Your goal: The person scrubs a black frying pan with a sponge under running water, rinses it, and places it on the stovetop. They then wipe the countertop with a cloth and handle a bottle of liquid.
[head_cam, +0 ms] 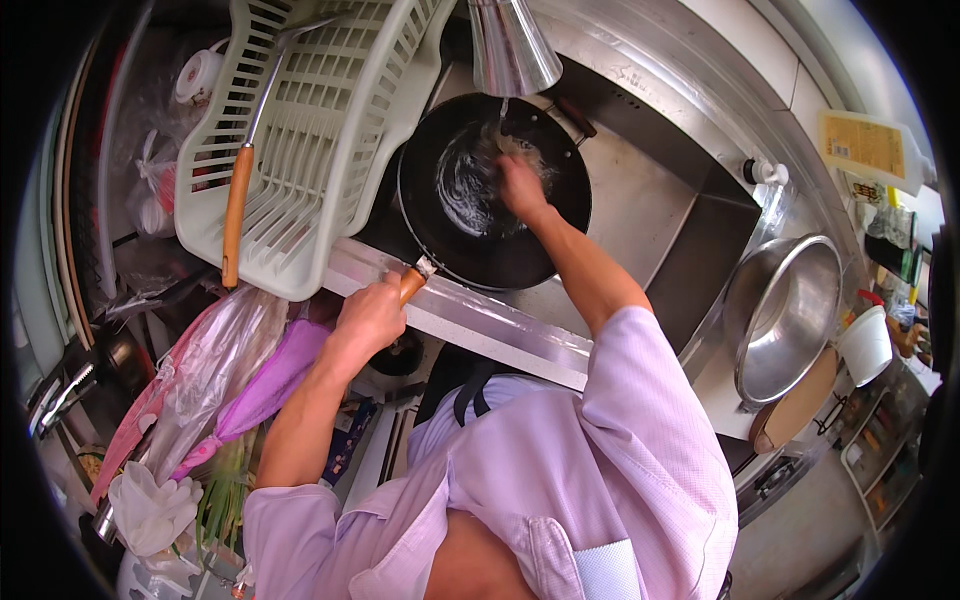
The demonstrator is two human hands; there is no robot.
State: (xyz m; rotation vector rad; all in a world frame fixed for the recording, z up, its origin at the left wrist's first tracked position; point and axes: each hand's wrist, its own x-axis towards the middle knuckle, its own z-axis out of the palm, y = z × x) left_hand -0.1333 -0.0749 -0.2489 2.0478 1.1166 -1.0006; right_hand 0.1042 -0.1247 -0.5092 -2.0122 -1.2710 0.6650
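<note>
A black wok (pixel 465 251) sits in the metal sink, with water running into it from a shiny faucet (pixel 514 52). My left hand (pixel 373 313) grips the wok's wooden handle (pixel 412 283) over the sink's front edge. Inside the wok, my right hand (pixel 520 182) is at the wet surface, beside the falling stream. A pale, blurred scrubber-like thing (pixel 534 154) shows at its fingers; its exact kind cannot be told. A second, dark handle (pixel 576 118) stands out from the wok's far side.
Left of the sink stands a pale plastic dish rack (pixel 341 150) with a wooden-handled utensil (pixel 238 202) across it. On the right are a steel basin (pixel 787 322), a round wooden board (pixel 799 405) and a white container (pixel 866 345). Plastic bags (pixel 217 375) hang at the lower left.
</note>
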